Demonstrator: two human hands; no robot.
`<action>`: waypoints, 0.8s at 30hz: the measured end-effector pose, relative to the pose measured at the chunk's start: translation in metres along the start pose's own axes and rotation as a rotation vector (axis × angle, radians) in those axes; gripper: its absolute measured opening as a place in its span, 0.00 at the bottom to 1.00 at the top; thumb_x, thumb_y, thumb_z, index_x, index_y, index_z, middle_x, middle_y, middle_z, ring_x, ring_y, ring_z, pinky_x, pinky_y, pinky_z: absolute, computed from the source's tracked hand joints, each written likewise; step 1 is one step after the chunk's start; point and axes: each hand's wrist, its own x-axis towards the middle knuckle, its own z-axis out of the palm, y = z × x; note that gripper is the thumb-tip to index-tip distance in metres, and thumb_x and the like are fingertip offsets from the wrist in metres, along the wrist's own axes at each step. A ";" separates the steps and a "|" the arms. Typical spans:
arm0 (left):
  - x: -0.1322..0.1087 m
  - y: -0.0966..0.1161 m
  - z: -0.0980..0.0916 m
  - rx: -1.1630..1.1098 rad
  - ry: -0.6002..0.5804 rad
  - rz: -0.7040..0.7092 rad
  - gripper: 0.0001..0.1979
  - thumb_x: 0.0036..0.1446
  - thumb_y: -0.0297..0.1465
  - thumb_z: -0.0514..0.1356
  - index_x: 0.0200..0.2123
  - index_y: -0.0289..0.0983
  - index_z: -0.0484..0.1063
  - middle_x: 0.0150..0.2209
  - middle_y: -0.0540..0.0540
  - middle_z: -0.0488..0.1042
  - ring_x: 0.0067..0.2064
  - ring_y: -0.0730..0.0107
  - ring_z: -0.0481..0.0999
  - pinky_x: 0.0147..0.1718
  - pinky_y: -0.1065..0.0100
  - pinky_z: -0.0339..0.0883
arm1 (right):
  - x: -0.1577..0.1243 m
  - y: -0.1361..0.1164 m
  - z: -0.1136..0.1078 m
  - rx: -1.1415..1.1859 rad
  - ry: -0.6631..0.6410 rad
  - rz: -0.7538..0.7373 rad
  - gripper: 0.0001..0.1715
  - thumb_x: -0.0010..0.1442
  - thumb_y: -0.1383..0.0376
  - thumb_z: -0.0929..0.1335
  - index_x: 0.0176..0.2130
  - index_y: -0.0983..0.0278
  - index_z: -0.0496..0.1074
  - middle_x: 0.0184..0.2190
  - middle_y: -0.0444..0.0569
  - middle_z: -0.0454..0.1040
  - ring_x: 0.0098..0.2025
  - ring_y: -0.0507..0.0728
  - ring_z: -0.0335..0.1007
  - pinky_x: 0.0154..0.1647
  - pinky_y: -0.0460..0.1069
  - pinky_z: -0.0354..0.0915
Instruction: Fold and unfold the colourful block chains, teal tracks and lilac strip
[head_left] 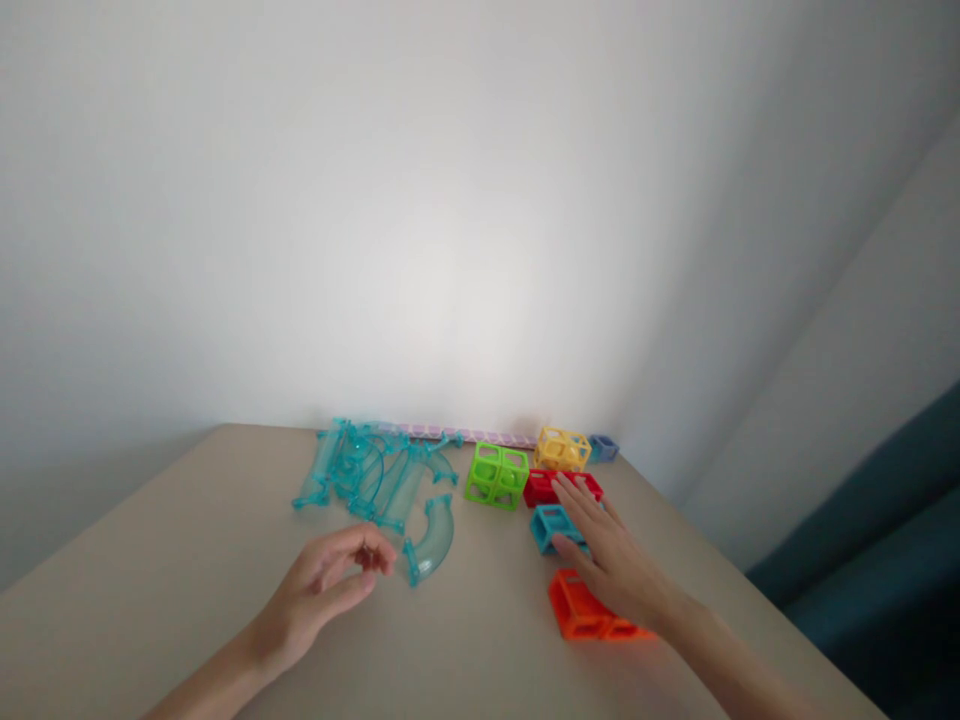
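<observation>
My right hand (611,560) reaches over the coloured frame blocks with its fingers stretched out and holds nothing. Beneath its fingers is a blue block (550,528), partly hidden; whether they touch it I cannot tell. Its fingertips overlap a red block (541,487), and an orange block (574,605) lies under the wrist side. My left hand (322,590) hovers at the left with curled fingers, a gap between thumb and fingertips, and nothing in it. Just right of it lies a clear teal curved tube (439,540).
Several clear teal tube pieces (401,485) are heaped at the back left. A green block (497,476), a yellow block (562,450) and a dark blue block (603,448) stand toward the back right. A purple patterned strip (480,436) runs along the wall (450,250). A dark teal curtain (885,560) hangs at right.
</observation>
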 end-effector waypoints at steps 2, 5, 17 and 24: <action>0.000 -0.001 0.001 -0.004 0.011 0.001 0.13 0.55 0.40 0.59 0.36 0.35 0.74 0.35 0.43 0.73 0.40 0.60 0.70 0.42 0.63 0.61 | 0.031 -0.009 -0.009 0.001 0.073 -0.087 0.37 0.65 0.57 0.59 0.68 0.65 0.44 0.68 0.55 0.44 0.69 0.60 0.37 0.66 0.59 0.45; 0.001 -0.002 0.000 -0.010 0.025 -0.003 0.14 0.55 0.41 0.59 0.36 0.35 0.74 0.34 0.42 0.73 0.40 0.60 0.70 0.42 0.64 0.61 | 0.083 -0.020 -0.013 -0.025 0.049 -0.124 0.43 0.61 0.63 0.65 0.67 0.68 0.44 0.67 0.59 0.48 0.68 0.63 0.43 0.65 0.58 0.47; 0.000 -0.001 0.000 -0.027 0.037 -0.003 0.13 0.55 0.40 0.59 0.36 0.35 0.74 0.34 0.43 0.73 0.39 0.61 0.70 0.41 0.64 0.60 | 0.174 -0.011 0.001 -0.115 -0.139 -0.169 0.21 0.63 0.60 0.66 0.55 0.64 0.65 0.54 0.53 0.67 0.52 0.61 0.67 0.52 0.62 0.65; 0.002 0.003 0.003 0.016 0.061 -0.008 0.13 0.55 0.39 0.59 0.34 0.35 0.75 0.33 0.43 0.73 0.38 0.62 0.70 0.40 0.65 0.61 | 0.162 -0.013 -0.019 -0.194 -0.091 -0.025 0.33 0.57 0.70 0.69 0.60 0.67 0.59 0.61 0.62 0.58 0.63 0.70 0.51 0.59 0.69 0.51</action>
